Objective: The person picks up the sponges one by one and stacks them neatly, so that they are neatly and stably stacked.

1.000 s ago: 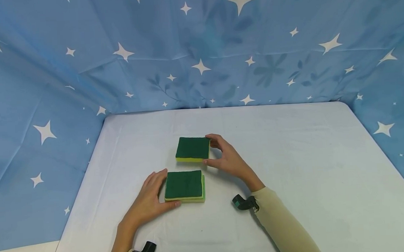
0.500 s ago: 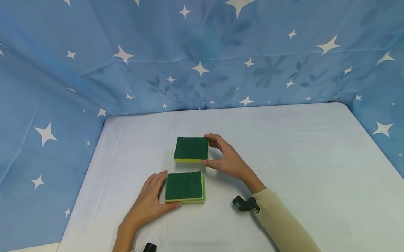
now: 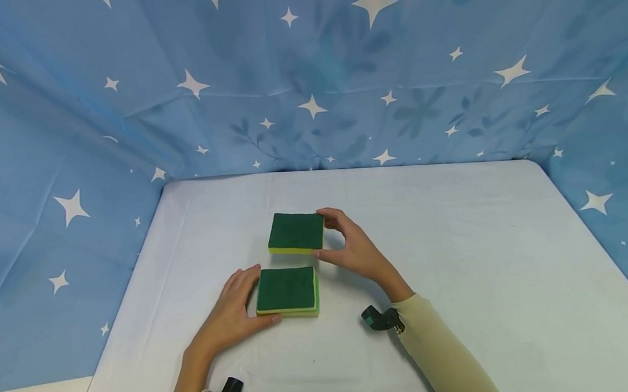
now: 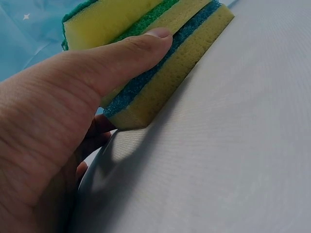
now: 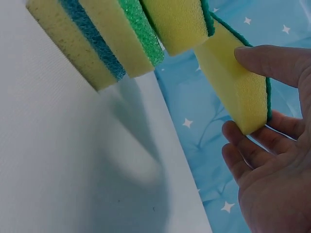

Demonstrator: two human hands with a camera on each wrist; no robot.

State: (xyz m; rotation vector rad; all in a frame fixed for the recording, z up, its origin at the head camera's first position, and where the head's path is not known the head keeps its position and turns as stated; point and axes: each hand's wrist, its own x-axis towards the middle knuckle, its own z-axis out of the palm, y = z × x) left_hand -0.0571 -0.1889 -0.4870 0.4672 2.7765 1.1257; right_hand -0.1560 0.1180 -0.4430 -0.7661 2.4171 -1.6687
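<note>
My left hand grips a stack of three sponges on the table, thumb along the near side and fingers at the left. From bottom to top, the left wrist view shows yellow foam under a blue scourer layer, then a light green one, then dark green. Just beyond the stack, my right hand holds another sponge by its right end, between thumb and fingers. It is raised, yellow below with its dark green side up. Its far left part is hidden from the right wrist camera.
A white cloth covers the table. Blue curtains with white stars hang behind it and along both sides. Each forearm has a black wrist camera near the cuff of a beige sleeve.
My right hand has shifted slightly left with the sponge it holds. The left hand and the stack stay where they were.
</note>
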